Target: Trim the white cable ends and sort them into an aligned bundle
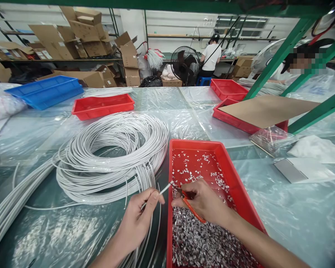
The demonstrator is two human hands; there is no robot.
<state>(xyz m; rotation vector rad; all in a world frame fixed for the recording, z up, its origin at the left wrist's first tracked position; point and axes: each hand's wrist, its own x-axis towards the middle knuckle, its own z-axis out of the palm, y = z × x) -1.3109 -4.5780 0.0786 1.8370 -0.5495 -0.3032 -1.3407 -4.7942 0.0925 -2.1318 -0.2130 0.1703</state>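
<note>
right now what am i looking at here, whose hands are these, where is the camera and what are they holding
No machine here: one camera worn on a person's head looks forward and down at their own bare hands. The left hand pinches the end of a white wire. The right hand grips orange-handled snips at that wire's tip, above a red tray strewn with pale clippings. Beside the tray, on the plastic-covered table, lies a big coil of white wire. Farther back stands a blue tray.
</note>
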